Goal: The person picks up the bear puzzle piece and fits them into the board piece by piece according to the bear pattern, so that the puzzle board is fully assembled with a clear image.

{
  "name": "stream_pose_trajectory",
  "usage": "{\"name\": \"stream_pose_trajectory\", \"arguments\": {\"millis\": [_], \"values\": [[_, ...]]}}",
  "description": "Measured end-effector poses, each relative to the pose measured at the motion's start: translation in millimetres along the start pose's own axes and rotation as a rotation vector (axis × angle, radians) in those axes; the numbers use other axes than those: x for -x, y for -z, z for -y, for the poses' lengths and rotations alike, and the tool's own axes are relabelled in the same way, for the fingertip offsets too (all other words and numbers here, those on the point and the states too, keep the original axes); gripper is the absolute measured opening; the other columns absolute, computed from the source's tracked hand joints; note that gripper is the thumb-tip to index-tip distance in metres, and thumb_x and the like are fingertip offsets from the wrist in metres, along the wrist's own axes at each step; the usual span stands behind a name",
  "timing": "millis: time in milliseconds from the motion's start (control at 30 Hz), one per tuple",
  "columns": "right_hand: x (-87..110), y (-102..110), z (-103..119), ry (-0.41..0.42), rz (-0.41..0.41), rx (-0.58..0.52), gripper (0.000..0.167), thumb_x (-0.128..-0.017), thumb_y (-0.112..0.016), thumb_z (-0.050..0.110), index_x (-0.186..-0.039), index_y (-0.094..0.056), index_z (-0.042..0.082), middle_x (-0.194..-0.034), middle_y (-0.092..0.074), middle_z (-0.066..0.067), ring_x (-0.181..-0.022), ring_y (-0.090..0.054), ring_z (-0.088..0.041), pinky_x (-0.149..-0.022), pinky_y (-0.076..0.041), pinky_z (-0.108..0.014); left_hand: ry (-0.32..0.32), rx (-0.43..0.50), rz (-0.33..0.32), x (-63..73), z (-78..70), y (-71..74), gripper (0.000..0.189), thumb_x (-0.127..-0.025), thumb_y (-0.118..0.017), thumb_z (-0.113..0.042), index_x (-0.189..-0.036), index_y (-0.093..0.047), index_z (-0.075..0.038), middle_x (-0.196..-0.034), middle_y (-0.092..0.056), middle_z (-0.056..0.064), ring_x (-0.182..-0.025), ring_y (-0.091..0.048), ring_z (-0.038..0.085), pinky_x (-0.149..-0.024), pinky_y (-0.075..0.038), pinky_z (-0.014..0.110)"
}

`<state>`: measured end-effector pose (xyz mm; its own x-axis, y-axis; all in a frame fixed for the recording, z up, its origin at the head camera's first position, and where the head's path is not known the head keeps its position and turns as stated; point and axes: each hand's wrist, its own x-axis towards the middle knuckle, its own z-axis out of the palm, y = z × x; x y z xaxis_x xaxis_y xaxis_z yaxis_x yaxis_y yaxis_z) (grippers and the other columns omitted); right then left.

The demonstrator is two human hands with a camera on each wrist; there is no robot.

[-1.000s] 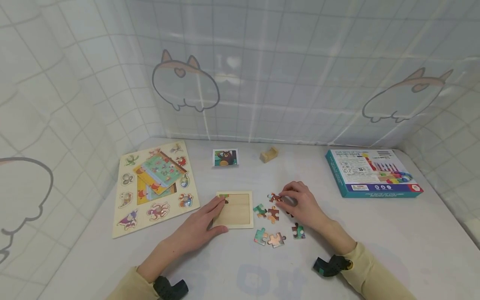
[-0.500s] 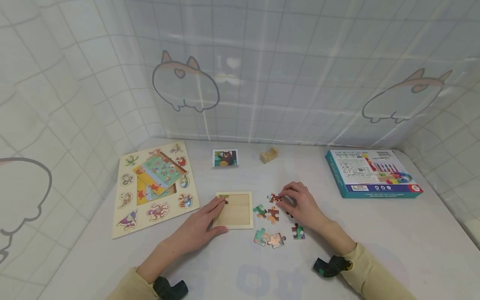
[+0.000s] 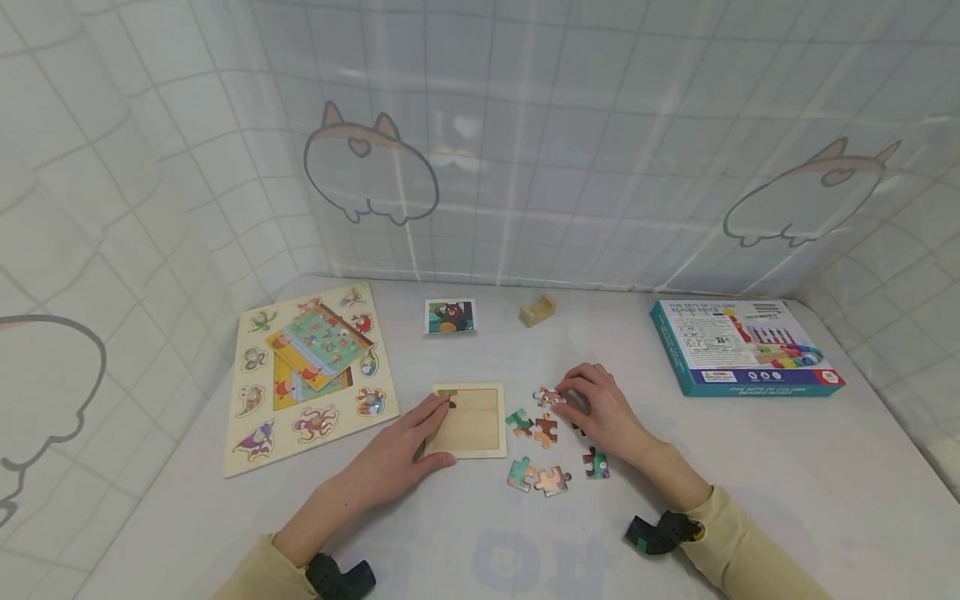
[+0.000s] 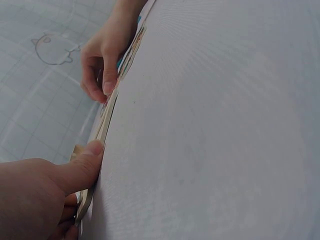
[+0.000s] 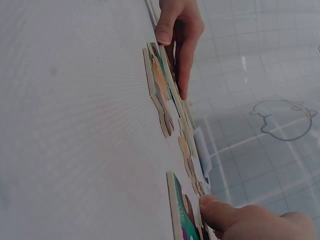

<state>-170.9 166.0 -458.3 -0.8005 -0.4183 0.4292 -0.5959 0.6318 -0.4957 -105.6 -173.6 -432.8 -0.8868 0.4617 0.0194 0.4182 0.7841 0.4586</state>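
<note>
At the left side of a small wooden puzzle tray (image 3: pixel 480 423), my left hand (image 3: pixel 401 450) grips the frame, thumb at the near edge and fingers along the left side. A small green and brown puzzle piece (image 3: pixel 448 392) shows in the tray's far left corner, partly under the fingertips. My right hand (image 3: pixel 603 412) pinches a brown and white jigsaw piece (image 3: pixel 548 398) between thumb and fingers, close over the table. Several loose pieces lie near it: a green one (image 3: pixel 519 422), a brown one (image 3: pixel 546 429), a peach one (image 3: pixel 553 481). Another is partly hidden beneath the right hand.
A large wooden board (image 3: pixel 309 433) with sea animal shapes and picture cards lies at the left. Behind the tray are a bear picture card (image 3: pixel 451 317) and a small wooden block (image 3: pixel 537 311). A teal toy box (image 3: pixel 742 346) stands at the right.
The pinched jigsaw piece has shifted slightly left and tilted, so more of its pale part shows. My left hand and the tray have stayed in place.
</note>
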Motion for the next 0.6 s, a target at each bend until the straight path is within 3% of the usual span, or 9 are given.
{"name": "stream_pose_trajectory", "arguments": {"millis": [333, 600], "values": [[-0.9, 3, 3, 0.056, -0.029, -0.003, 0.020, -0.086, -0.079, 0.015, -0.103, -0.071, 0.007, -0.108, -0.061, -0.002, -0.103, -0.051, -0.019, -0.088, -0.045, -0.038, -0.001, 0.005, 0.002, 0.4, 0.1, -0.8, 0.078, -0.094, -0.066, -0.045, -0.153, -0.037, -0.003, -0.164, -0.028, 0.011, -0.150, -0.028, 0.029, -0.119, -0.033, 0.046], [-13.8, -1, 27, 0.108, -0.052, -0.057, 0.019, -0.086, -0.079, 0.015, -0.101, -0.071, 0.006, -0.107, -0.061, -0.004, -0.103, -0.052, -0.021, -0.087, -0.045, -0.038, 0.009, 0.001, 0.001, -0.6, 0.7, -0.9, 0.078, -0.094, -0.066, -0.047, -0.153, -0.038, -0.004, -0.164, -0.029, 0.010, -0.150, -0.028, 0.028, -0.119, -0.032, 0.046]]}}
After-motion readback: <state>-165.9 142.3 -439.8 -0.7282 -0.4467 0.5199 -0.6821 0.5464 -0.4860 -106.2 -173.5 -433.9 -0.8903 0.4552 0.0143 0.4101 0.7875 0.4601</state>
